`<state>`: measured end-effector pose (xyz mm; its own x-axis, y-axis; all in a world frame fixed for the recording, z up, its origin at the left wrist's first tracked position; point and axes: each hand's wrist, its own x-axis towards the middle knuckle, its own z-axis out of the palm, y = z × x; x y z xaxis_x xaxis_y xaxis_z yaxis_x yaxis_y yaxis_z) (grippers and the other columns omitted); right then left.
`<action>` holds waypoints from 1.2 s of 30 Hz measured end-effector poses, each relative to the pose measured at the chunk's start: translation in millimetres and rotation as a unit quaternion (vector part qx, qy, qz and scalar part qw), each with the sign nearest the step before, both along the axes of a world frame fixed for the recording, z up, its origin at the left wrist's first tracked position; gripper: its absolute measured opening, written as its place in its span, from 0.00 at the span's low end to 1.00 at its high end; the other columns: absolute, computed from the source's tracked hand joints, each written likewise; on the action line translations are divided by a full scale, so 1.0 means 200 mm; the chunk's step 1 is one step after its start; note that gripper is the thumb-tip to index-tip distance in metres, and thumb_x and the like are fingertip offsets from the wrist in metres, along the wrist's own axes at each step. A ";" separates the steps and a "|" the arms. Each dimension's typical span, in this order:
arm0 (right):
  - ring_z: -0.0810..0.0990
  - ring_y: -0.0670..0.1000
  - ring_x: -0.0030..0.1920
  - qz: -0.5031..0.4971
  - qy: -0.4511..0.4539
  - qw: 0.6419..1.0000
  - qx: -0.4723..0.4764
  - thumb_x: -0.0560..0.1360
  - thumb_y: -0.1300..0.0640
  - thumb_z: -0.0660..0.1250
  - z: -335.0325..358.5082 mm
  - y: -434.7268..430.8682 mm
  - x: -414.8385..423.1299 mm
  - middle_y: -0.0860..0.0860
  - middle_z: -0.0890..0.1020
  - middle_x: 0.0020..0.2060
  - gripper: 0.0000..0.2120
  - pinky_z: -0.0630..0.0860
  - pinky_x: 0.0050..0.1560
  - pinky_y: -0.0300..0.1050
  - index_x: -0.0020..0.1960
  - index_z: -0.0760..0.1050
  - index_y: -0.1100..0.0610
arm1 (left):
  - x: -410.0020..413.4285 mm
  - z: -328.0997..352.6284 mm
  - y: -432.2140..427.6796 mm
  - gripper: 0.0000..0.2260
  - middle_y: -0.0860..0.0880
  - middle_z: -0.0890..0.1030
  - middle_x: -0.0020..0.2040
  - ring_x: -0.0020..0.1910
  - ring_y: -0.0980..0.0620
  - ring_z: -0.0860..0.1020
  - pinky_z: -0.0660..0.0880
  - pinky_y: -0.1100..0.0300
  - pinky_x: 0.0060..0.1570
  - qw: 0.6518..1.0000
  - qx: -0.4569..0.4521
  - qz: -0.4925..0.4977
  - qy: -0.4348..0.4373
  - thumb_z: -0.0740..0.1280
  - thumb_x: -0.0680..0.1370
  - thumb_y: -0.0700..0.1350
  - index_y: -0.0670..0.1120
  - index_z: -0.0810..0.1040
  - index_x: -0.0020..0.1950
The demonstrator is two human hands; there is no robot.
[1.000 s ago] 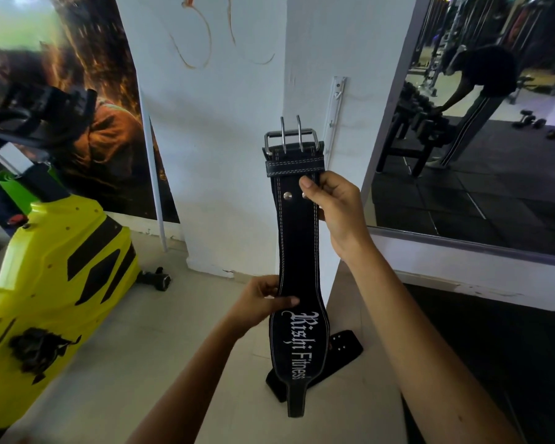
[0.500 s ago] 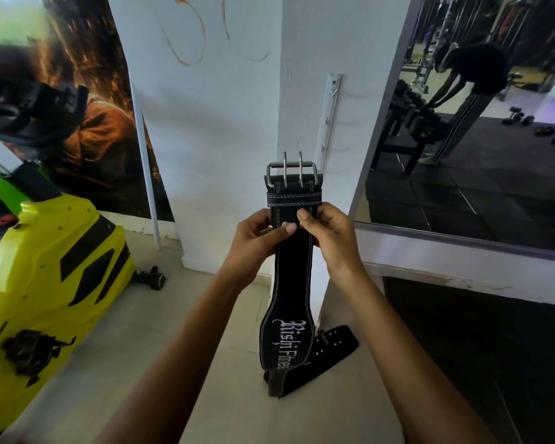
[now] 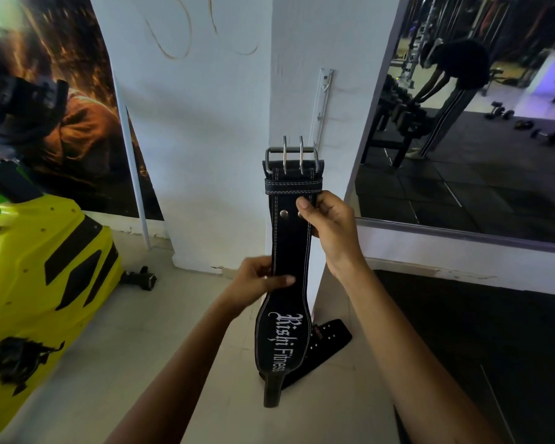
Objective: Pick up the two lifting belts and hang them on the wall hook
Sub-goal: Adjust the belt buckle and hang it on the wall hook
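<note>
A black lifting belt [image 3: 289, 248] with white stitching and white lettering hangs upright in front of me, its steel two-prong buckle [image 3: 291, 157] at the top. My right hand [image 3: 329, 224] grips it just under the buckle loop. My left hand [image 3: 258, 282] pinches its left edge lower down, above the wide lettered part. A second black belt [image 3: 329, 339] lies on the floor behind the first, mostly hidden by it. A white hook rail [image 3: 323, 100] is fixed upright on the pillar's side, above and right of the buckle.
A white pillar [image 3: 205, 129] stands straight ahead. A yellow exercise machine [image 3: 42, 277] fills the left. A large wall mirror [image 3: 462, 139] at right reflects a person bent over dumbbell racks. Dark rubber flooring [image 3: 462, 341] lies at right, pale tiles below me.
My left hand slid from beside my right hand down to the belt's mid section. My right hand stays near the buckle, which sits slightly higher against the pillar than half a second ago.
</note>
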<state>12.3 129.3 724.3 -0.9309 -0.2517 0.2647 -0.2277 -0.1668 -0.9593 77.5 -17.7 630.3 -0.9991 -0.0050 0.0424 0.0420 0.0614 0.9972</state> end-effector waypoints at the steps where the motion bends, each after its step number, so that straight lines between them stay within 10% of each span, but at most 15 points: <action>1: 0.77 0.53 0.42 -0.005 -0.004 1.000 -0.004 0.76 0.62 0.69 -0.01 -0.01 0.00 0.59 0.78 0.39 0.15 0.77 0.48 0.40 0.48 0.72 0.76 | -0.03 0.07 0.00 0.09 0.44 0.86 0.46 0.45 0.48 0.84 0.80 0.57 0.47 0.999 0.021 0.014 0.022 0.74 0.71 0.35 0.40 0.84 0.51; 9: 0.81 0.52 0.44 -0.028 -0.006 0.999 0.030 0.76 0.62 0.69 -0.08 -0.10 -0.02 0.56 0.82 0.41 0.04 0.80 0.50 0.48 0.49 0.78 0.62 | -0.16 0.32 -0.08 0.14 0.38 0.83 0.54 0.49 0.45 0.84 0.80 0.48 0.50 0.986 0.093 0.089 0.102 0.71 0.75 0.36 0.37 0.78 0.60; 16: 0.84 0.61 0.49 -0.054 0.040 0.997 0.046 0.74 0.59 0.71 -0.10 -0.21 -0.10 0.61 0.85 0.45 0.26 0.79 0.57 0.58 0.67 0.66 0.47 | -0.22 0.33 -0.19 0.28 0.41 0.83 0.53 0.50 0.37 0.82 0.82 0.40 0.43 0.981 0.039 0.125 0.142 0.75 0.72 0.42 0.52 0.72 0.70; 20: 0.84 0.60 0.50 -0.069 0.078 0.993 0.055 0.75 0.58 0.70 -0.05 -0.24 -0.18 0.61 0.85 0.47 0.27 0.79 0.57 0.61 0.72 0.65 0.48 | -0.32 0.40 -0.24 0.28 0.55 0.80 0.59 0.55 0.52 0.80 0.81 0.40 0.48 0.968 -0.049 0.145 0.198 0.76 0.70 0.45 0.52 0.72 0.68; 29: 0.84 0.53 0.54 -0.069 0.142 0.987 0.019 0.76 0.60 0.69 0.40 -0.26 -0.61 0.57 0.85 0.50 0.37 0.77 0.62 0.54 0.78 0.54 0.46 | -0.78 0.86 -0.27 0.35 0.54 0.74 0.68 0.60 0.58 0.77 0.78 0.49 0.59 0.929 -0.104 0.160 0.316 0.78 0.69 0.46 0.50 0.69 0.73; 33: 0.84 0.50 0.55 -0.044 0.171 0.984 -0.030 0.77 0.64 0.68 0.69 -0.25 -0.82 0.56 0.85 0.52 0.35 0.79 0.61 0.48 0.78 0.56 0.48 | -1.01 1.16 -0.27 0.36 0.51 0.72 0.72 0.65 0.59 0.75 0.70 0.73 0.60 0.901 -0.122 0.166 0.383 0.79 0.68 0.46 0.49 0.69 0.73; 36: 0.84 0.50 0.54 -0.034 0.209 0.976 -0.055 0.77 0.64 0.68 0.92 -0.23 -0.97 0.56 0.86 0.51 0.35 0.79 0.59 0.48 0.77 0.57 0.46 | -1.15 1.39 -0.26 0.37 0.54 0.76 0.69 0.59 0.67 0.77 0.78 0.58 0.59 0.890 -0.114 0.150 0.414 0.79 0.68 0.47 0.51 0.68 0.74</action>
